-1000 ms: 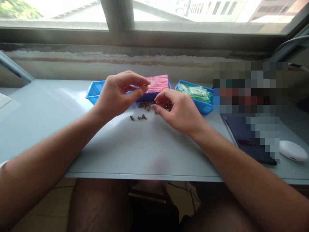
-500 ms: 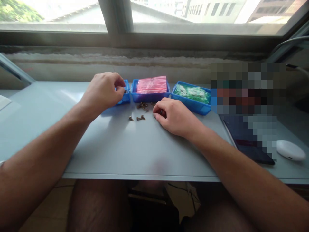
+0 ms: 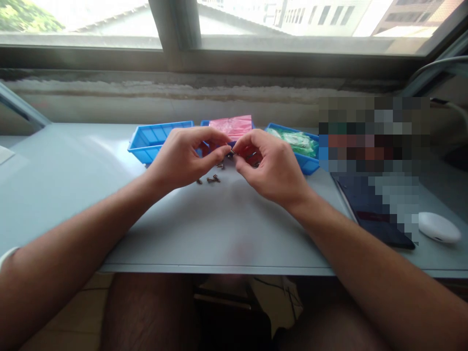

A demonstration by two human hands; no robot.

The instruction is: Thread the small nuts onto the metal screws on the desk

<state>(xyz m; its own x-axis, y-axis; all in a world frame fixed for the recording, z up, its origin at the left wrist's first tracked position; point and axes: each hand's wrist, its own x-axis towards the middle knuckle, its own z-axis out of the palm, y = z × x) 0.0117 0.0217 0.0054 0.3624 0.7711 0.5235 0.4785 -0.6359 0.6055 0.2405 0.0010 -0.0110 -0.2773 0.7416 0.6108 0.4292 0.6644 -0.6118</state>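
Note:
My left hand (image 3: 190, 158) and my right hand (image 3: 272, 165) meet above the table, fingertips close together. Pinched between them is a small metal screw (image 3: 231, 151), mostly covered by the fingers. Loose bronze-coloured screws (image 3: 213, 179) lie on the table just below the hands, and others are partly hidden behind the fingers. Behind my left hand stands a blue bin (image 3: 146, 141), its near right part covered by that hand. A pink plastic packet (image 3: 232, 127) rests in the middle blue bin (image 3: 205, 124), largely hidden by both hands.
Green plastic packets (image 3: 296, 141) fill the right blue bin (image 3: 309, 165). Farther right lie a dark tablet-like slab (image 3: 369, 209) and a white rounded object (image 3: 438, 227). The grey table (image 3: 219, 234) ends in front of my legs; a window wall stands behind.
My left hand has moved right and down from the left bin to meet my right hand. The right hand's fingertips have risen slightly from the table.

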